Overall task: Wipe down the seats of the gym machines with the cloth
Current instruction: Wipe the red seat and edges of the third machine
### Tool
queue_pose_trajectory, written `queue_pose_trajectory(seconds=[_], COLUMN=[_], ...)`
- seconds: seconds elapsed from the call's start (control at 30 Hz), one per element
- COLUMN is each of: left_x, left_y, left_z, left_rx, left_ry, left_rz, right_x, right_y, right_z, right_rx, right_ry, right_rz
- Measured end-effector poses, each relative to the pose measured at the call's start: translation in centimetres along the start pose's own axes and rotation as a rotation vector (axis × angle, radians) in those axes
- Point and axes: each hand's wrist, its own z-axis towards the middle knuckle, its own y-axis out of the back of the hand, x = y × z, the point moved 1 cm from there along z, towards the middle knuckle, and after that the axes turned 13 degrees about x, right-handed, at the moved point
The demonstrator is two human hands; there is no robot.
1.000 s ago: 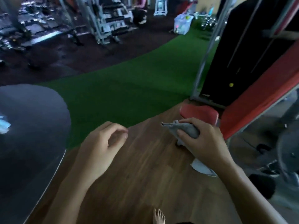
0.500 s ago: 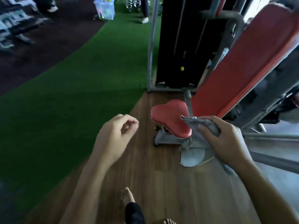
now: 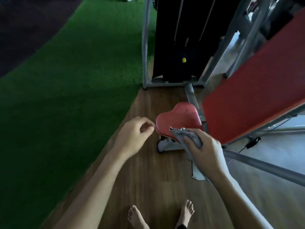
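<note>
Compared with one second ago, the red seat (image 3: 178,119) of the machine is now directly in front of the person. The right hand (image 3: 204,151) brings the grey cloth (image 3: 189,136) over its near edge, the grip grasping the cloth firmly. The left hand (image 3: 133,138) is beside the seat, its grip loosely curled and empty. The wiping of this seat probably begins now.

The seat (image 3: 178,119) is red, as is the back pad (image 3: 252,96) at right. The cloth (image 3: 186,135) is plain grey. The near floor (image 3: 148,171) is brown wood grain, the left turf (image 3: 66,80) green. The far weight stack (image 3: 181,30) is black, its pin (image 3: 184,60) yellow.
</note>
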Motion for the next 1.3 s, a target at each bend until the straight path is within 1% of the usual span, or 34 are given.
queue_pose_trajectory(seconds=[0.07, 0.13, 0.23, 0.33, 0.43, 0.53, 0.6, 0.67, 0.73, 0.87, 0.93, 1.03, 1.07, 1.1, 1.13, 1.27, 1.3], left_x=[1.3, 3.1, 6.9, 11.0, 15.0, 18.0, 19.0, 19.4, 19.5, 19.0, 19.1, 19.6, 19.9, 20.1, 20.3, 20.4, 20.3], left_y=[-1.1, -3.2, -8.0, -13.4, -17.6, -20.4, -21.3, -21.5, -21.6, -21.7, -21.6, -21.8, -21.9, -21.9, -21.9, -21.7, -21.7], left_z=[4.2, 8.8, 16.0, 22.5, 26.9, 28.5, 28.7, 28.7, 28.6, 28.2, 28.2, 28.0, 27.9, 27.9, 28.0, 28.3, 28.3], left_rx=[0.026, 0.051, 0.090, 0.103, -0.016, -0.265, -0.408, -0.464, -0.498, -0.570, -0.596, -0.597, -0.594, -0.595, -0.594, -0.599, -0.600], left_ry=[0.026, 0.072, 0.085, 0.128, 0.132, 0.035, -0.028, -0.065, -0.081, -0.111, -0.122, -0.129, -0.128, -0.123, -0.120, -0.087, -0.082], left_rz=[0.031, 0.130, 0.265, 0.236, 0.185, 0.163, 0.121, 0.064, -0.025, -0.313, -0.393, -0.529, -0.540, -0.532, -0.523, -0.506, -0.490], right_x=[-2.8, -6.2, -11.9, -17.9, -23.3, -27.2, -28.6, -29.0, -28.9, -28.4, -28.0, -28.5, -28.9, -29.4, -29.7, -28.5, -28.0], right_y=[-0.4, -0.7, -1.7, -3.9, -7.5, -11.3, -13.4, -14.6, -15.1, -15.5, -15.7, -16.0, -15.6, -15.2, -14.9, -15.0, -15.5], right_z=[2.0, 4.2, 8.2, 12.9, 17.3, 20.5, 22.1, 23.3, 24.5, 26.3, 25.7, 23.3, 23.0, 23.3, 24.0, 27.5, 27.4], right_rx=[-0.031, -0.069, -0.100, -0.064, -0.051, -0.008, -0.002, -0.064, -0.125, -0.153, -0.089, 0.076, 0.112, 0.124, 0.103, -0.138, -0.148], right_ry=[-0.027, -0.045, -0.095, -0.128, -0.104, -0.096, -0.107, -0.087, -0.050, 0.062, 0.192, 0.479, 0.529, 0.538, 0.497, 0.118, 0.094], right_rz=[0.015, 0.015, 0.012, -0.015, -0.065, -0.129, -0.270, -0.419, -0.443, -0.370, -0.377, -0.464, -0.481, -0.491, -0.487, -0.393, -0.414])
